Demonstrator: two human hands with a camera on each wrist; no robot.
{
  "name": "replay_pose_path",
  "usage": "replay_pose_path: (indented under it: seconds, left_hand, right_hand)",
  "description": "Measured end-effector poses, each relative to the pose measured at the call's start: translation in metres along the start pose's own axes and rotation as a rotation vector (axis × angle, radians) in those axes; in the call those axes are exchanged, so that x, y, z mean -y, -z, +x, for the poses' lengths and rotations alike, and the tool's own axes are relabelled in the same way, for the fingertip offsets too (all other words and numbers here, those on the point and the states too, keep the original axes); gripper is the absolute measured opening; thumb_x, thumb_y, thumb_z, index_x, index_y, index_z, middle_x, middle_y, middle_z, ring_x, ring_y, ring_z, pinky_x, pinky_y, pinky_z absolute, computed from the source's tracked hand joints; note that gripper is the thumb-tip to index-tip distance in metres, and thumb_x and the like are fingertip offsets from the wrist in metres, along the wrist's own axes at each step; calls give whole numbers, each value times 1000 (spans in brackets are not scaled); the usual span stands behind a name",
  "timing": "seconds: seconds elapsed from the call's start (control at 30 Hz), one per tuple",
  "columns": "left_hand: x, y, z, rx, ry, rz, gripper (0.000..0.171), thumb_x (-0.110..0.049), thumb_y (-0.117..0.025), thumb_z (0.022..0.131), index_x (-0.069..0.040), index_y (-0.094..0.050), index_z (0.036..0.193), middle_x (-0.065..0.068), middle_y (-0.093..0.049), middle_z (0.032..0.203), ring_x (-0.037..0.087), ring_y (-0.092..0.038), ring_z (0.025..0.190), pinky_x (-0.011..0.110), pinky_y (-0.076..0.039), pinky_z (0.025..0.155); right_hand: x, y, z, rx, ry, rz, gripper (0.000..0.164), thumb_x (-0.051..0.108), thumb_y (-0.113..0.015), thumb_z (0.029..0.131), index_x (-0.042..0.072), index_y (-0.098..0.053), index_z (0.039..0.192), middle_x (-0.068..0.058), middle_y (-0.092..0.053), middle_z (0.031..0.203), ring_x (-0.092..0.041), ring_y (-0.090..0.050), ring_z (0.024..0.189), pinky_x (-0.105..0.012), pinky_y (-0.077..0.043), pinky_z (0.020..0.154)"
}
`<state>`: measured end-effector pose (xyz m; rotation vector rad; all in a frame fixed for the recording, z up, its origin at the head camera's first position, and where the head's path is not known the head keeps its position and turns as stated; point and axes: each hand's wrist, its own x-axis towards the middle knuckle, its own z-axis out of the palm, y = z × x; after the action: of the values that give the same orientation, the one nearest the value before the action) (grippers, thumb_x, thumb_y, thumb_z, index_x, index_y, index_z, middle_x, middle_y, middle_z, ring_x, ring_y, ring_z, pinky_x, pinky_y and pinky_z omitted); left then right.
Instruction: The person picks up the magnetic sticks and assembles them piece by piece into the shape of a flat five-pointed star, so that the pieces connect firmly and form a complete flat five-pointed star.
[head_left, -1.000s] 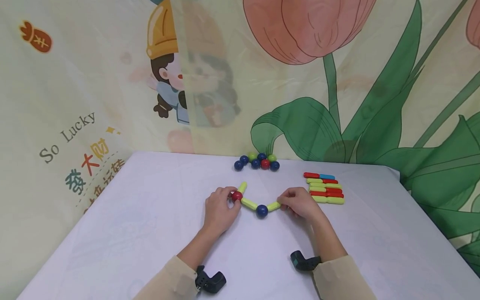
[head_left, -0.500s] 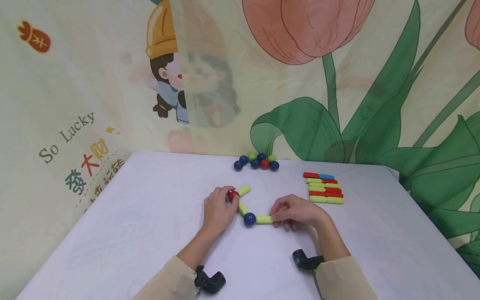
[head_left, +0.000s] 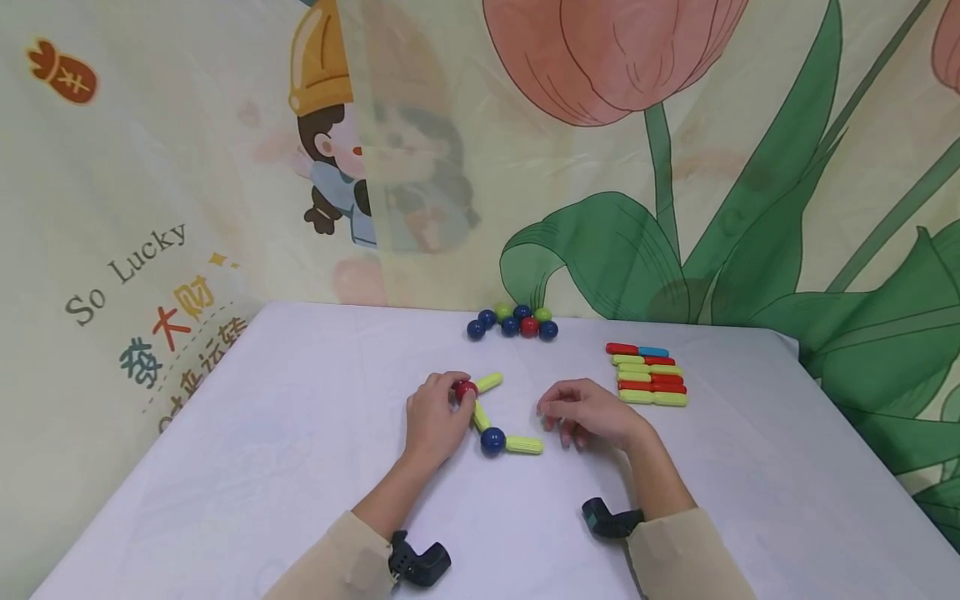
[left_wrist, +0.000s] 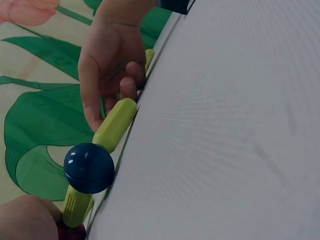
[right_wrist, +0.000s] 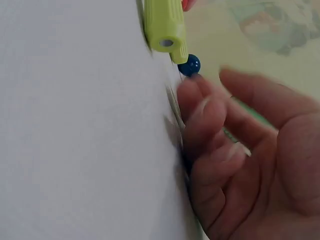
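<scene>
Probably light, stiff: blue ball [head_left: 492, 442] on table [head_left: 300, 467] looks slick; ribbed yellow-green rod [head_left: 524, 446] joined to it seems better hold. Right hand [head_left: 588, 411] just beyond rod, fingers loosely bent, gripping nothing. Left hand [head_left: 437, 423] pinches red ball [head_left: 467, 389].

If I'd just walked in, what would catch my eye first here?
Probably the huge pink tulip printed on the backdrop behind the white table. Next, mid-table, the yellow-green sticks joined by a blue ball and a red ball, which the left hand grips. Beyond, a colourful cluster of balls sits near the table's far edge.
</scene>
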<state>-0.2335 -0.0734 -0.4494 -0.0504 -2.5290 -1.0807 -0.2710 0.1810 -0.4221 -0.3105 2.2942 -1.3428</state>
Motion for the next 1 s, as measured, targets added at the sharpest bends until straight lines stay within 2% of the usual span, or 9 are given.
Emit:
replay_pose_path:
  seconds: [0.17,0.27,0.37,0.57,0.77,1.0]
  left_hand:
    - [1,2,1,-19,-5,4,25,-20,-69,94,-11,-74,116,8,-71,100,28,-64,99,54,-40,105]
    - [2,2,2,-31,-11,7,23,-20,-70,93,-11,-75,114,8,-71,100,31,-64,102,55,-36,109]
    - [4,0,2,-28,-12,2,23,-19,-70,93,-12,-75,114,8,-72,102,32,-63,106,59,-33,112]
    - [5,-4,2,-7,12,-16,24,-21,-70,94,-14,-75,116,8,-73,109,36,-61,115,67,-22,119]
    - [4,-2,4,-3,13,-13,24,-22,-70,94,-14,-75,116,8,-73,109,36,-61,117,67,-21,120]
    - [4,-2,6,-1,22,-24,24,-22,-70,94,-14,-75,116,8,-73,108,35,-61,116,67,-22,120]
  right_hand:
    - [-4,-1,16,-289,-38,131,30,26,-66,101,6,-67,123,-10,-69,104,-20,-64,73,-26,-55,60]
    - [-4,-1,25,-390,-57,181,33,25,-67,100,8,-64,129,-13,-65,111,-20,-65,76,-25,-56,61]
    - [-3,1,33,-456,-58,184,40,25,-67,100,11,-59,136,-14,-61,119,-20,-66,79,-24,-57,62]
    - [-4,7,51,-537,-1,171,51,24,-65,101,15,-48,149,-16,-56,136,-20,-68,85,-24,-59,64]
    - [-2,11,68,-598,60,174,56,24,-66,100,17,-46,152,-14,-53,145,-21,-68,89,-23,-59,64]
    - [-2,18,80,-562,56,112,59,24,-65,100,21,-44,155,-12,-48,154,-19,-66,83,-24,-57,61]
